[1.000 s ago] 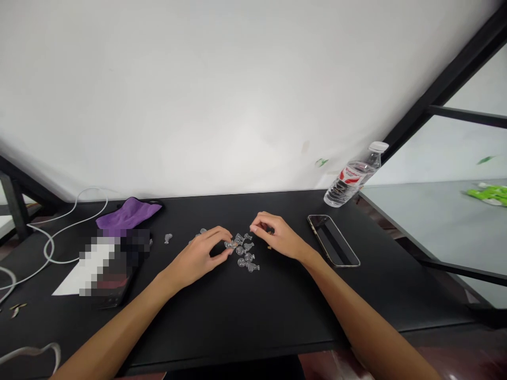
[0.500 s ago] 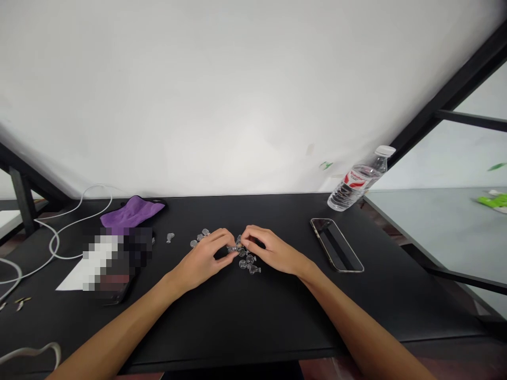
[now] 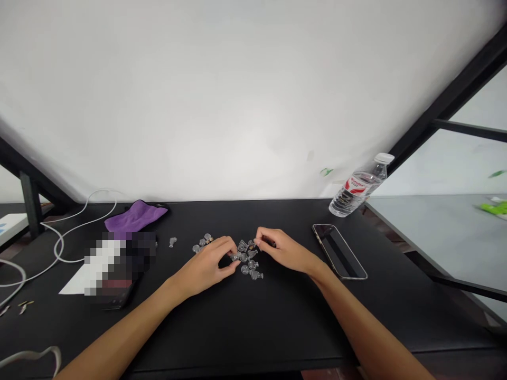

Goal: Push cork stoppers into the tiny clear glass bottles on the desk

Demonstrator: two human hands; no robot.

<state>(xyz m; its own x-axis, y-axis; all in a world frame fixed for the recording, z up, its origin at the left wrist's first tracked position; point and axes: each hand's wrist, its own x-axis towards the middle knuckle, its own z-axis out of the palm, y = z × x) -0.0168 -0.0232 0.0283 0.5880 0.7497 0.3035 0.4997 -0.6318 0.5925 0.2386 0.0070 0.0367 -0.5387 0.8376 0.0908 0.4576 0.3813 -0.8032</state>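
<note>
Small clear bulb-shaped bottles with narrow necks (image 3: 256,275) lie in a loose cluster on the black tabletop between my hands. My left hand (image 3: 212,264) is at the cluster's left side, thumb and index finger closed around one small clear bottle (image 3: 235,257). My right hand (image 3: 283,250) is on the other side, its thumb and index fingertips pinched together at the cluster's upper right edge. What those fingertips hold, if anything, is too small to make out; a tiny brownish bit shows beside them. Several more clear bottles (image 3: 196,248) lie behind my left hand, partly hidden by it.
One clear bottle (image 3: 172,241) lies apart on the left. Beyond are a purple cloth (image 3: 137,216), white paper (image 3: 77,277), a blurred-out dark device and a white cable (image 3: 59,245). On the right are a phone (image 3: 339,252) and a water bottle (image 3: 358,186) near the wall.
My right hand has drawn away from my left, to the right, uncovering more of the cluster. My left hand stays at the cluster's left side. The whole view has shifted slightly.
</note>
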